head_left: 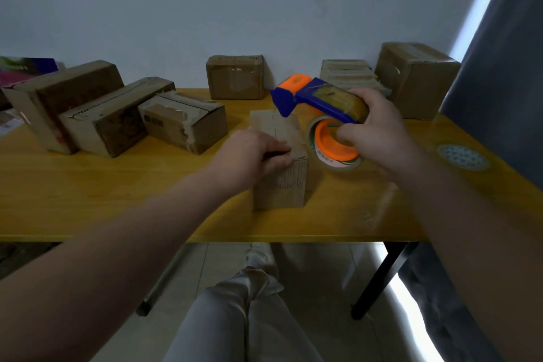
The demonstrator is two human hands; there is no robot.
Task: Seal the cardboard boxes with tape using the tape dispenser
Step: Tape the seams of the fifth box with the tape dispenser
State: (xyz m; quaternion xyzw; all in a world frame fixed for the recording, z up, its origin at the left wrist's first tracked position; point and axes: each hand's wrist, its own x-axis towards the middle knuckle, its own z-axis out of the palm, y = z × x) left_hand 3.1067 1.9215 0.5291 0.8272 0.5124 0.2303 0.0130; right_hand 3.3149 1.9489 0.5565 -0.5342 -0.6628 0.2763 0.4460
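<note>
A small cardboard box stands in the middle of the yellow table. My left hand rests on the near end of its top, fingers curled over the edge and pressing it down. My right hand grips a blue and orange tape dispenser just right of the box. Its blue front end hangs over the far part of the box top. The orange-cored tape roll sits below my fingers, beside the box.
Three cardboard boxes lean together at the left. One box stands against the back wall, and two more are at the back right. A dark curtain hangs at the right edge. My legs show below the table's front edge.
</note>
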